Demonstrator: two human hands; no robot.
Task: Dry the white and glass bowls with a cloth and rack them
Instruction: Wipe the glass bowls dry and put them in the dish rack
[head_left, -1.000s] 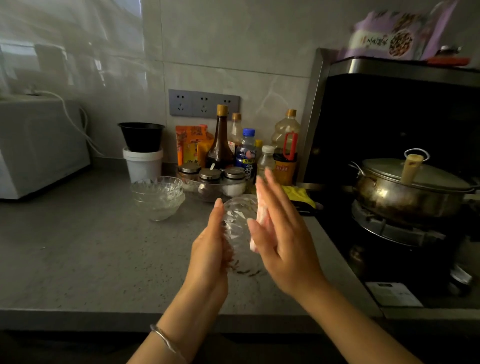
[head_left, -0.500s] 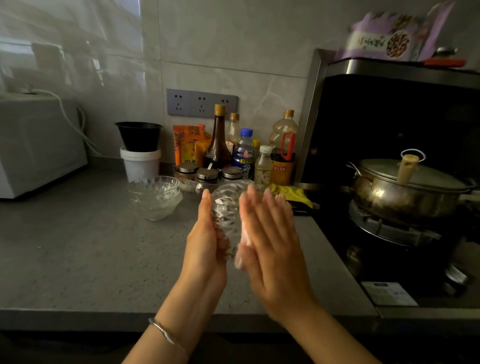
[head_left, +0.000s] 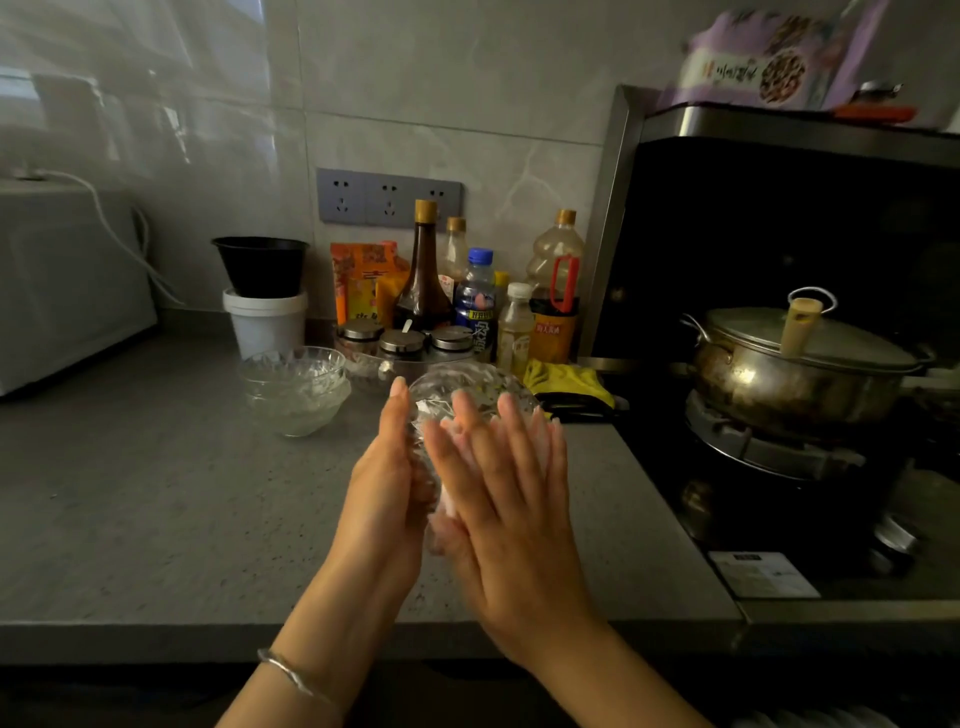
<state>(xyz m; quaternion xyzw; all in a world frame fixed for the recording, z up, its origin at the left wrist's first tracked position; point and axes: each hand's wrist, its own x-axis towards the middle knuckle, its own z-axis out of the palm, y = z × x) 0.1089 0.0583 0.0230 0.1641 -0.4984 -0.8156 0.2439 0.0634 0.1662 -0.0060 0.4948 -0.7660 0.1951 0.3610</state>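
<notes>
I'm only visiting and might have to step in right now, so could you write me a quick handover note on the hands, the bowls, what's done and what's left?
Left hand: flat, fingers straight, pressed against one side of the glass bowl, held up above the counter.
Right hand: flat, pressing a pale cloth against the bowl's other side.
A stack of glass bowls stands on the counter, left of the hands. No rack in view.
Done: cannot tell whether the stack is dried.
Left: finish wiping this bowl, then rack the bowls.
</notes>
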